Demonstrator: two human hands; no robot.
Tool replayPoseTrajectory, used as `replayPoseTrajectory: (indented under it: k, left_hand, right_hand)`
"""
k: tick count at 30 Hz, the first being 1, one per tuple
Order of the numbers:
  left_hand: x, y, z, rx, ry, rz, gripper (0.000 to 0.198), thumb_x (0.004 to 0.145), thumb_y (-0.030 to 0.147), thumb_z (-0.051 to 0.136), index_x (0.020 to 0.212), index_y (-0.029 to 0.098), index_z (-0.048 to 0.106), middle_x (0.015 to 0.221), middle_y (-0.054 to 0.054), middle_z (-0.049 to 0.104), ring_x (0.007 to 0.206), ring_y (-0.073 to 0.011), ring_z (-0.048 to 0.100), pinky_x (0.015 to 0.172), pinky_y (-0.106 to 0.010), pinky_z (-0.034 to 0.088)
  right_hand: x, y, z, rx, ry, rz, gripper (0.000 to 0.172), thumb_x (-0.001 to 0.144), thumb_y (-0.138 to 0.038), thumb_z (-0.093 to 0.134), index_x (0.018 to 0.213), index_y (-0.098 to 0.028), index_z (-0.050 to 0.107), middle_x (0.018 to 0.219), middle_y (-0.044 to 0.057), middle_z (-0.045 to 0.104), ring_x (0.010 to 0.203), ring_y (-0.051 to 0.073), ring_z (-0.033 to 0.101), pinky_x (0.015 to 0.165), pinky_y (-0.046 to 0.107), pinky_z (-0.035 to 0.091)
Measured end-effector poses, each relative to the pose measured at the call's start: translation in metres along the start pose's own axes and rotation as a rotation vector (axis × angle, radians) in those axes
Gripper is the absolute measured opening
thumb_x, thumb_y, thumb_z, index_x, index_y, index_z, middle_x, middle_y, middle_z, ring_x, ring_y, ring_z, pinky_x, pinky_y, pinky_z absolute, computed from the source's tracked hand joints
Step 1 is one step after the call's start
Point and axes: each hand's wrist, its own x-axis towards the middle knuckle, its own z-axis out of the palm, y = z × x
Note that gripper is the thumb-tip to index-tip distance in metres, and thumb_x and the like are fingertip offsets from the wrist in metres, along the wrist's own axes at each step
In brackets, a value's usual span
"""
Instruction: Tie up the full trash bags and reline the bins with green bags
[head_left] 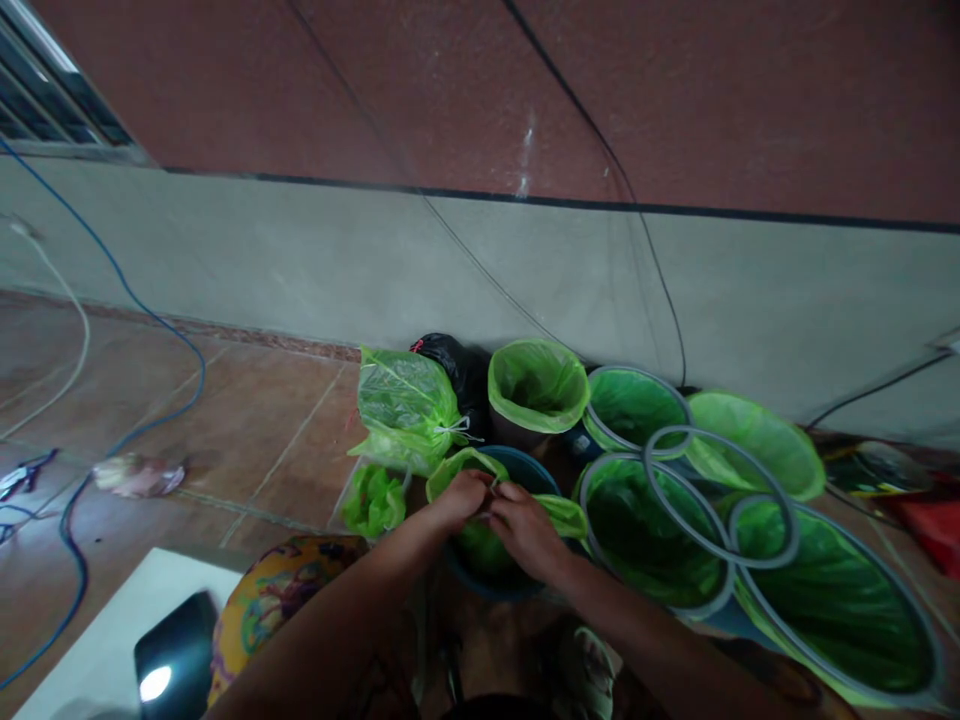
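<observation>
A blue bin [529, 462] stands in front of me with a light green plastic bag [566, 515] in it. The bag's edge is partly off the rim and bunched near my hands. Over the bin's opening, my left hand [465, 497] and my right hand [523, 525] meet with fingers closed. Both pinch the gathered bag edge, where a thin pale strip shows between the fingertips. The exact grip is partly hidden by the fingers. Just behind lies a tied green bag [409, 405] with a white drawstring.
Several lined bins stand to the right, among them a large one [840, 600]. A loose grey ring [787, 515] lies across them. A black bag [457, 370] and another lined bin [536, 410] sit by the wall. A phone [176, 650] rests on a white surface at left.
</observation>
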Motion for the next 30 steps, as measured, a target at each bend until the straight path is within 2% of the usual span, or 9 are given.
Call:
replayPoseTrajectory:
  k: [4,6,11,14,17,21,23,25,30]
  left_hand:
    - [0.001,0.008,-0.009,0.070,0.152,0.096,0.024,0.070,0.007,0.049,0.085,0.014,0.066,0.068,-0.001,0.065,0.065,-0.0142,0.060,0.067,-0.027,0.048]
    - [-0.001,0.016,-0.011,0.091,0.193,0.222,0.023,0.073,0.010,0.049,0.088,0.015,0.066,0.080,-0.003,0.069,0.078,-0.0156,0.063,0.079,-0.028,0.049]
    - [-0.019,0.031,-0.009,0.172,0.202,0.605,0.035,0.074,0.007,0.046,0.103,0.016,0.063,0.105,-0.006,0.069,0.100,-0.0172,0.063,0.097,-0.033,0.046]
    - [-0.031,0.032,-0.006,0.273,0.219,0.715,0.042,0.074,0.006,0.046,0.112,0.017,0.060,0.115,-0.007,0.066,0.111,-0.0186,0.059,0.104,-0.036,0.041]
    - [-0.038,0.030,-0.002,0.386,0.183,0.779,0.037,0.080,0.018,0.054,0.117,0.018,0.058,0.118,-0.008,0.065,0.113,-0.0216,0.057,0.103,-0.038,0.041]
    - [-0.043,0.026,0.009,0.474,0.056,0.795,0.028,0.088,0.032,0.052,0.110,0.018,0.061,0.106,-0.008,0.067,0.101,-0.0212,0.060,0.094,-0.036,0.045]
    - [-0.042,0.024,0.013,0.453,0.011,0.743,0.028,0.093,0.035,0.044,0.101,0.017,0.063,0.095,-0.007,0.067,0.091,-0.0192,0.061,0.087,-0.033,0.046]
    - [-0.040,0.022,0.014,0.375,-0.011,0.684,0.033,0.095,0.038,0.038,0.094,0.017,0.064,0.089,-0.006,0.067,0.086,-0.0178,0.061,0.083,-0.031,0.047]
    - [-0.030,0.024,0.011,0.040,0.120,0.544,0.038,0.092,0.042,0.038,0.077,0.017,0.061,0.077,-0.004,0.066,0.079,-0.0166,0.062,0.081,-0.029,0.047]
  right_hand:
    - [0.011,-0.004,-0.021,0.270,0.104,0.108,0.022,0.087,-0.030,0.056,0.072,-0.019,0.067,0.078,0.003,0.061,0.074,0.015,0.058,0.069,0.028,0.045]
    - [0.017,-0.003,-0.034,0.403,0.176,0.186,0.023,0.084,-0.036,0.058,0.070,-0.018,0.067,0.071,0.001,0.060,0.068,0.013,0.056,0.064,0.026,0.042]
    - [0.028,-0.003,-0.064,0.736,0.308,0.359,0.030,0.072,-0.047,0.069,0.070,-0.018,0.069,0.054,-0.004,0.052,0.052,0.009,0.044,0.051,0.023,0.033]
    - [0.031,-0.005,-0.076,0.872,0.374,0.361,0.029,0.068,-0.047,0.074,0.071,-0.018,0.071,0.054,-0.004,0.054,0.052,0.008,0.043,0.050,0.022,0.033]
    - [0.031,-0.010,-0.079,0.963,0.416,0.324,0.025,0.069,-0.043,0.075,0.074,-0.019,0.074,0.059,-0.002,0.060,0.056,0.009,0.046,0.054,0.023,0.038]
    - [0.028,-0.022,-0.082,1.069,0.375,0.219,0.018,0.069,-0.037,0.077,0.080,-0.023,0.077,0.079,0.001,0.070,0.064,0.010,0.055,0.059,0.025,0.043]
    - [0.026,-0.025,-0.088,1.111,0.380,0.173,0.015,0.068,-0.036,0.078,0.078,-0.025,0.077,0.090,0.002,0.073,0.073,0.013,0.060,0.063,0.026,0.046]
    - [0.026,-0.022,-0.095,1.120,0.430,0.165,0.014,0.066,-0.035,0.080,0.075,-0.026,0.076,0.091,0.002,0.073,0.078,0.014,0.062,0.065,0.026,0.047]
    - [0.029,-0.003,-0.110,0.925,0.520,0.210,0.030,0.062,-0.038,0.082,0.088,-0.024,0.074,0.080,0.000,0.069,0.071,0.013,0.058,0.066,0.027,0.049]
